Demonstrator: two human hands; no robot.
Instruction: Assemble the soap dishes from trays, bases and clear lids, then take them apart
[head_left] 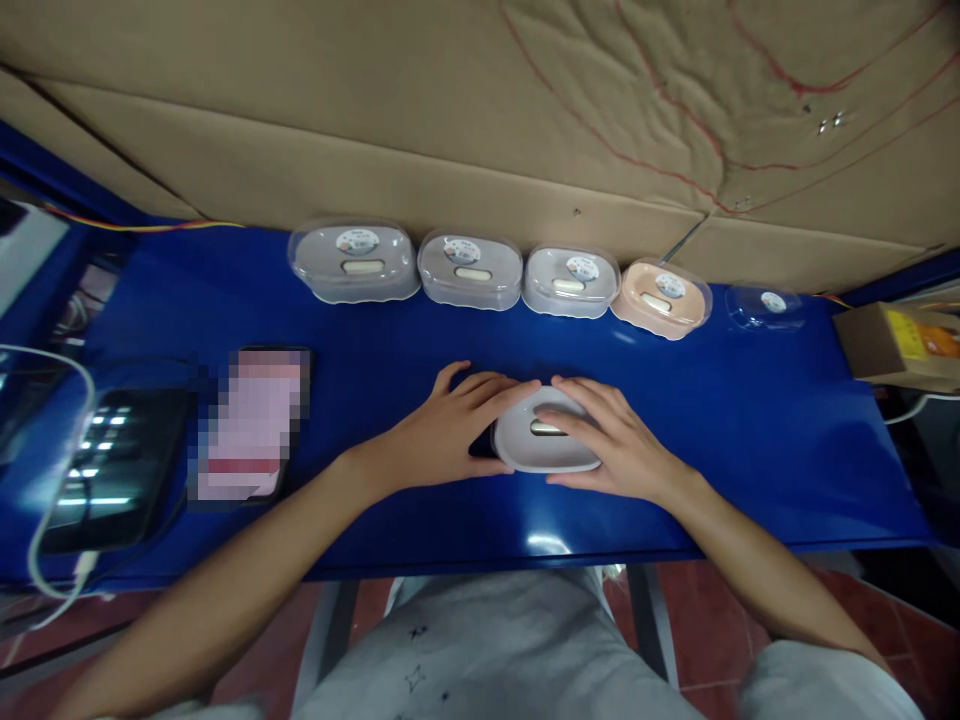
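Note:
A small oval light-grey box (536,450) with a pale oblong piece in its top sits on the blue table, between my hands. My left hand (442,425) holds its left side, thumb at the near edge and fingers at the far edge. My right hand (619,440) grips the right side, with one finger lying across the top by the oblong piece. Behind stand three grey boxes with clear covers and round labels (356,265) (471,272) (571,282), and one peach box (663,298) beside them.
A clear cover (765,308) with a label lies at the back right. A phone (255,420) and a black device (116,470) with a white cable are on the left. A cardboard box (900,345) stands at the right edge; brown board (420,110) rises behind the table.

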